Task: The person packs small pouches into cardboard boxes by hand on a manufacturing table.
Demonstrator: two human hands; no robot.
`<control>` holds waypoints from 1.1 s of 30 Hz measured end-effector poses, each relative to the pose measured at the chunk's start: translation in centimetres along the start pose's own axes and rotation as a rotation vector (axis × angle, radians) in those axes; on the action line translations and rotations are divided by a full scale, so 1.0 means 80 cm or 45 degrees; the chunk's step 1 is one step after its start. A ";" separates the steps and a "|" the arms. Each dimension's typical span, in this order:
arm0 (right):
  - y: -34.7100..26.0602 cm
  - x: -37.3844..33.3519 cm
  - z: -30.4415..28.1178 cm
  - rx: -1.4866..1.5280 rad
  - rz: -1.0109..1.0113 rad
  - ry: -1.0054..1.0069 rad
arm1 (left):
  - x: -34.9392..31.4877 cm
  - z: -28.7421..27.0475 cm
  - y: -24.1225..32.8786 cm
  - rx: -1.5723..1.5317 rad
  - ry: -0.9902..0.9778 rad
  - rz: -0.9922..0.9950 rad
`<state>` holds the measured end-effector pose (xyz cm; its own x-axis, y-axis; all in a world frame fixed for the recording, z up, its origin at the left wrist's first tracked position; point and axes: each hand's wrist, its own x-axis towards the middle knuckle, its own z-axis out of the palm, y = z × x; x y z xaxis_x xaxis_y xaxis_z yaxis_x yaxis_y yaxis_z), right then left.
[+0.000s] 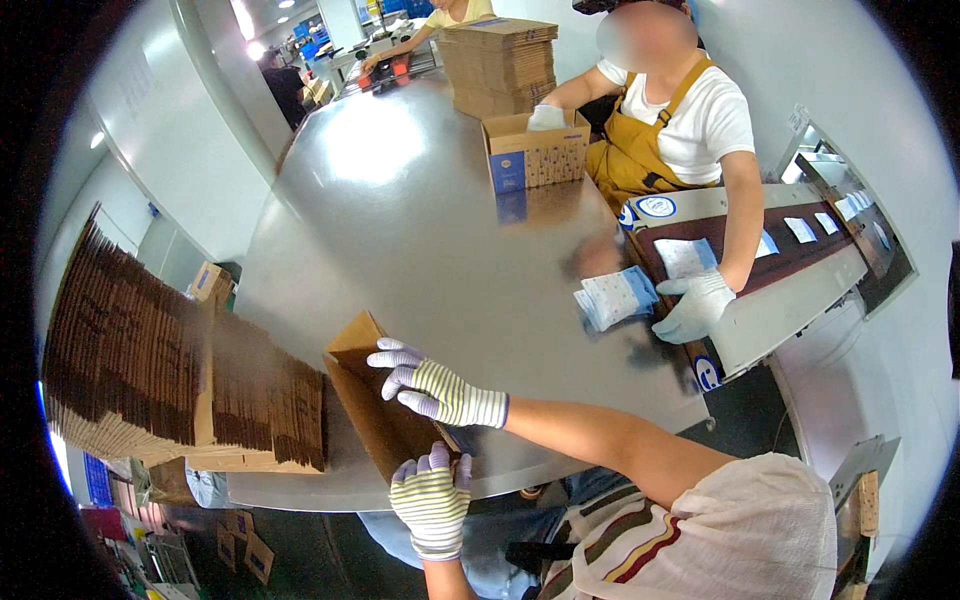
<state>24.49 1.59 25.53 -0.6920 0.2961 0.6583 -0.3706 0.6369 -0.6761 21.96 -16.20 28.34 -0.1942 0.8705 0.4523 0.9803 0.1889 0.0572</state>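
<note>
Both gloved hands hold a cardboard box [375, 405] at the counter [420, 220] edge. Right hand [440, 390] lies fingers spread across its open top, steadying it. Left hand [432, 495] grips the near flap, fingers curled.

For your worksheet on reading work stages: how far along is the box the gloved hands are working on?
Done: the cardboard box is opened out on the metal table. In hand: left hand grips its near edge, right hand presses a flap. Left: its top is open, and flat cartons remain stacked.
</note>
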 end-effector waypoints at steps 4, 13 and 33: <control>0.003 -0.001 0.002 -0.022 0.004 0.004 | -0.001 0.002 -0.001 -0.020 -0.019 -0.008; -0.003 -0.001 -0.001 0.023 0.016 0.024 | 0.001 -0.001 0.001 -0.005 -0.036 -0.020; 0.006 -0.003 0.003 0.020 -0.018 0.030 | 0.002 0.001 0.002 0.000 -0.003 0.010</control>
<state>24.28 1.67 24.96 -0.6721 0.3040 0.6752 -0.3899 0.6299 -0.6717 22.09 -16.02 28.32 -0.1869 0.8731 0.4503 0.9818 0.1822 0.0542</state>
